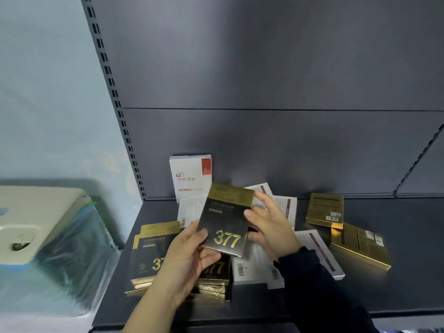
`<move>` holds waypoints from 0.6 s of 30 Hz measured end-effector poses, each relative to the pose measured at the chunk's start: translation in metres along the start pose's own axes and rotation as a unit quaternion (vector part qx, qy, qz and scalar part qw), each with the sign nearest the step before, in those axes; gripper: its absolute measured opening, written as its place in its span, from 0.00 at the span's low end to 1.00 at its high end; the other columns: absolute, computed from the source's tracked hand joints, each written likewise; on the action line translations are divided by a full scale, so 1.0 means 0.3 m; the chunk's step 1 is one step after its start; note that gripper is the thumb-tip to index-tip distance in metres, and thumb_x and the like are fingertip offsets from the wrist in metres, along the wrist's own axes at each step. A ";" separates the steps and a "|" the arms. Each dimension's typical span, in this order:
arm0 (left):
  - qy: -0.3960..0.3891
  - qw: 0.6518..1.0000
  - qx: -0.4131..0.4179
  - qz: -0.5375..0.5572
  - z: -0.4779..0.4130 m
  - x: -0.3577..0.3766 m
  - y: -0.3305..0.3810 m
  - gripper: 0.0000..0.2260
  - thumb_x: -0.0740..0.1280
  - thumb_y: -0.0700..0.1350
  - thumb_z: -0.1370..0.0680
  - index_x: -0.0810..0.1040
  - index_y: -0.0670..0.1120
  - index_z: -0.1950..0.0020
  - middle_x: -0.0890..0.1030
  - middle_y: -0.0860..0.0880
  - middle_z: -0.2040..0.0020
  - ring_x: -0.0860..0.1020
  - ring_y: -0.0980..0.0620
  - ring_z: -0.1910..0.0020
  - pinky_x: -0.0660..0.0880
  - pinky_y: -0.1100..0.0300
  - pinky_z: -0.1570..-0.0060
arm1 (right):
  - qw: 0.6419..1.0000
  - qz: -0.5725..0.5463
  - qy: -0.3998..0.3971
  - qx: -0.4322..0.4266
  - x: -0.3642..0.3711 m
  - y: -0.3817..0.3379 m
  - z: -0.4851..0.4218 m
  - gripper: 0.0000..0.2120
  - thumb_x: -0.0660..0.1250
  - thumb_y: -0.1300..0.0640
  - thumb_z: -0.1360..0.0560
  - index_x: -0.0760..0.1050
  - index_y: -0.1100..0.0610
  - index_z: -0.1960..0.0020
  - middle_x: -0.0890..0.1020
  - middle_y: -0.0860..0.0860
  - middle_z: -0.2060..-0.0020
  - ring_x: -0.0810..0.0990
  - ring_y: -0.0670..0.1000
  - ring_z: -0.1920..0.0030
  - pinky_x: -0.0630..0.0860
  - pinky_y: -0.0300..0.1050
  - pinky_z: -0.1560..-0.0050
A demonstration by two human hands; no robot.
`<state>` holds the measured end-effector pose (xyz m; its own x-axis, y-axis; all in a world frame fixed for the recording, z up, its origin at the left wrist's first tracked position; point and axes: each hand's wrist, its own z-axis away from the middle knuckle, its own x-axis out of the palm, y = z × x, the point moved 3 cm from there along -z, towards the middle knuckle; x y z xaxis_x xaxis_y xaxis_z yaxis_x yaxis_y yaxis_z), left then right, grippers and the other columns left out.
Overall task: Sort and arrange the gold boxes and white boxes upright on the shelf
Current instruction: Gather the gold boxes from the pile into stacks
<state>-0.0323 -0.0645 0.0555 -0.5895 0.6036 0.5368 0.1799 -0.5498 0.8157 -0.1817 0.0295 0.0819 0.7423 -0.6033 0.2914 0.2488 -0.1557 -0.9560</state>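
Observation:
I hold a gold and black box marked 377 tilted above the dark shelf. My left hand grips its lower left corner and my right hand touches its right edge. Under my hands lie stacks of gold boxes, one at the left and one in the middle. One white box stands upright against the back panel. Several white boxes lie flat behind and to the right of my hands. Two gold boxes lie back side up at the right, the farther one and the nearer one.
The shelf's grey back panel rises behind the boxes, with a slotted upright at the left. Left of the shelf stands a beige object on a plastic-wrapped bundle. A second shelf section joins at the far right.

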 end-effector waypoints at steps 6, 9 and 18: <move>0.059 0.971 0.083 -0.217 0.078 -0.097 0.064 0.09 0.66 0.38 0.23 0.78 0.47 0.44 0.86 0.47 0.56 0.84 0.53 0.61 0.78 0.62 0.64 | 0.999 0.017 -0.018 0.038 0.082 0.053 -0.024 0.17 0.63 0.67 0.24 0.72 0.52 0.38 0.84 0.58 0.51 0.83 0.57 0.49 0.82 0.55 0.54; 0.179 0.937 0.131 -0.272 0.105 -0.219 0.101 0.04 0.68 0.45 0.24 0.80 0.51 0.51 0.86 0.47 0.57 0.84 0.45 0.58 0.79 0.48 0.55 | 0.997 0.069 0.002 0.047 0.088 0.067 -0.032 0.13 0.63 0.63 0.23 0.72 0.50 0.42 0.83 0.56 0.53 0.81 0.54 0.55 0.80 0.48 0.56; 0.337 0.828 0.097 -0.437 0.137 -0.365 0.115 0.07 0.70 0.51 0.29 0.77 0.49 0.57 0.80 0.49 0.64 0.79 0.46 0.59 0.71 0.54 0.61 | 0.990 0.096 0.087 0.055 -0.084 0.054 -0.038 0.08 0.62 0.65 0.23 0.75 0.58 0.46 0.82 0.56 0.60 0.79 0.52 0.61 0.78 0.46 0.59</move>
<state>0.0710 -0.1259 0.0338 -0.8553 0.2274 -0.4656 -0.4626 0.0696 0.8838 -0.2035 0.0332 0.0587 0.6659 -0.7411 0.0857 0.1880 0.0555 -0.9806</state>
